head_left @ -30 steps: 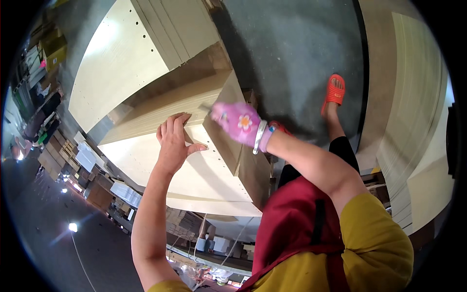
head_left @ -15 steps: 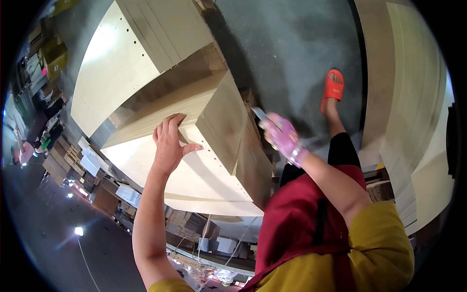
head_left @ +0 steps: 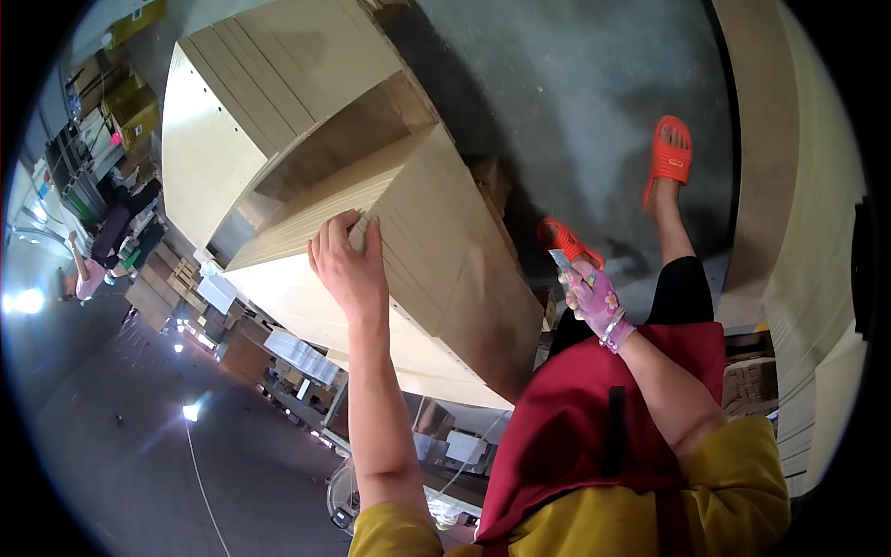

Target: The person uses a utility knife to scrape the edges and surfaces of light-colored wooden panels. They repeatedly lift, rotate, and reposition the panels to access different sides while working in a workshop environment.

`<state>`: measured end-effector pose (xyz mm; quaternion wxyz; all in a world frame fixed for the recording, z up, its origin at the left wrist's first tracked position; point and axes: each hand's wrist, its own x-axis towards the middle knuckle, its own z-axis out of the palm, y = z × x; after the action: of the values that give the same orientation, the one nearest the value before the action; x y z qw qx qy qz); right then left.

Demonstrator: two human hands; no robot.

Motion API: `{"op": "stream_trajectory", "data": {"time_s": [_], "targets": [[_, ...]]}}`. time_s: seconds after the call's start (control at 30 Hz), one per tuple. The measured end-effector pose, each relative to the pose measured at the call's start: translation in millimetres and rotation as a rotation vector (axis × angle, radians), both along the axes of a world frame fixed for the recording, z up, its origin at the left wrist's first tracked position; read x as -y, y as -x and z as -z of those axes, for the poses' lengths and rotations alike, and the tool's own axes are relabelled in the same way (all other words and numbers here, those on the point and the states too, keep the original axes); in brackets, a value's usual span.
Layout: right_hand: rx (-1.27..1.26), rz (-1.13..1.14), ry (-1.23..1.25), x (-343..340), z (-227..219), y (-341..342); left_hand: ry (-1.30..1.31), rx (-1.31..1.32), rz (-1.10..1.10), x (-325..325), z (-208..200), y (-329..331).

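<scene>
My bare left hand [head_left: 351, 278] is at the upper edge of a stack of pale wooden panels [head_left: 455, 251]. Its fingers curl over the edge and the thumb presses close by, gripping the top panel [head_left: 297, 292]. Small dark holes run along that panel's border. A pink-purple flowered glove covers my right hand [head_left: 596, 299], which is closed around a small hand tool with a flat grey blade [head_left: 560, 259]. The tool's handle is hidden in the fist. This hand hovers in front of my red apron [head_left: 603, 408], apart from the stack.
A second stack of panels [head_left: 213, 121] with dark holes stands beyond the first, a gap between them. More curved boards [head_left: 807, 306] stand at the right. My feet wear red slippers [head_left: 670, 158] on the grey floor. Another person [head_left: 88, 269] is far left, near cartons [head_left: 139, 116].
My right hand has drawn down and away from the stack with the bladed tool. My left hand's thumb has come in toward the fingers at the panel's edge. The view has shifted.
</scene>
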<state>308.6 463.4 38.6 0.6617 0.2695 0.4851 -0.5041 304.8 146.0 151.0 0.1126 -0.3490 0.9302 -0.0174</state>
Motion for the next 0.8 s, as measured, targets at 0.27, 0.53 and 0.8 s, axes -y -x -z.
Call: {"op": "stream_trajectory", "data": {"time_s": [0.27,0.53,0.8], "targets": [[0.013,-0.011,0.058,-5.2,5.5,-5.4,-0.017,-0.084,-0.071,-4.2,10.1,0.0],[0.029,-0.05,0.061,-5.5,7.0,-4.6,-0.025,-0.159,-0.071,-4.6,11.8,-0.8],[-0.087,-0.038,0.037,1.6,7.0,-4.5,-0.187,-0.166,0.059,16.1,-13.7,-25.8]]}}
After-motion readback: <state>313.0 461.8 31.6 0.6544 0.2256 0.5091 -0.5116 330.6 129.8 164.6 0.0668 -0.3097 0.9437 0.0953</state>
